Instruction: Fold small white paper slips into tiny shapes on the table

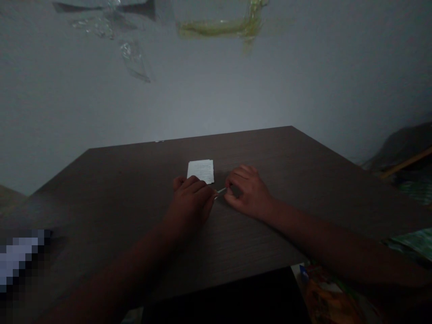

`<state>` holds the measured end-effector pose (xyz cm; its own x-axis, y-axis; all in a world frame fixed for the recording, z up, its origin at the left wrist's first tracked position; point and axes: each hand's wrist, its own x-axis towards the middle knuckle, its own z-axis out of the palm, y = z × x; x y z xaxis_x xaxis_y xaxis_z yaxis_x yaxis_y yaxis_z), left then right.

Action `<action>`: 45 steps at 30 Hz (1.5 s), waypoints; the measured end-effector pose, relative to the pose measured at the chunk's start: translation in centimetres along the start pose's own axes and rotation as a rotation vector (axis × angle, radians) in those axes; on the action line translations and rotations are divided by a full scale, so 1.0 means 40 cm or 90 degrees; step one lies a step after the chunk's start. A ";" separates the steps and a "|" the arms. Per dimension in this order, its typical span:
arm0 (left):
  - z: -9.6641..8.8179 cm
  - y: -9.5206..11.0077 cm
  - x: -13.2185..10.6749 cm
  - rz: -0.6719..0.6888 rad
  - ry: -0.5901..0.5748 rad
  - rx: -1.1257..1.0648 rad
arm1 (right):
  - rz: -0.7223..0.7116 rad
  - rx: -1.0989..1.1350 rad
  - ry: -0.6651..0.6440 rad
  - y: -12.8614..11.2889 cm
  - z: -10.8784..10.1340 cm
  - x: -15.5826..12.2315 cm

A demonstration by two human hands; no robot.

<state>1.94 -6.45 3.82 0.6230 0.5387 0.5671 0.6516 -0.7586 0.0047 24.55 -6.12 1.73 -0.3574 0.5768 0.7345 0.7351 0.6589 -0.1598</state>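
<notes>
Between my two hands stretches a thin white strip point(221, 191), seen nearly edge-on; most of it is hidden by fingers, so its kind is unclear. My left hand point(193, 198) is closed around its left end, palm down over the table. The thumb and forefinger of my right hand point(248, 191) pinch the other end, the remaining fingers curled. Just beyond my left hand lies a small stack of white sheets point(201, 170) with printed lines. My left fingers overlap its near edge in the view.
The brown wooden table point(135, 180) meets a pale wall point(216, 90) marked with tape remnants point(216, 28). A pixelated flat object point(20, 256) lies at the left. Below the near edge are a dark surface point(222, 299) and a colourful packet point(330, 292).
</notes>
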 end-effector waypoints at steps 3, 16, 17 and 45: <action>-0.003 0.006 0.000 -0.007 -0.010 0.010 | -0.019 0.008 0.005 -0.019 0.002 -0.001; -0.005 0.002 -0.002 0.004 -0.019 0.013 | -0.011 0.001 0.015 -0.012 0.008 0.003; -0.003 0.000 -0.003 0.001 -0.021 0.014 | -0.011 0.000 0.017 -0.009 0.007 0.002; 0.006 -0.038 0.004 -0.199 -0.011 -0.120 | 0.102 0.146 -0.009 0.057 0.011 0.003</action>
<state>1.16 -5.14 3.69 0.4141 0.7603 0.5004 0.7220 -0.6092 0.3280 25.94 -4.31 1.17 -0.2562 0.6885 0.6785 0.6341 0.6495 -0.4196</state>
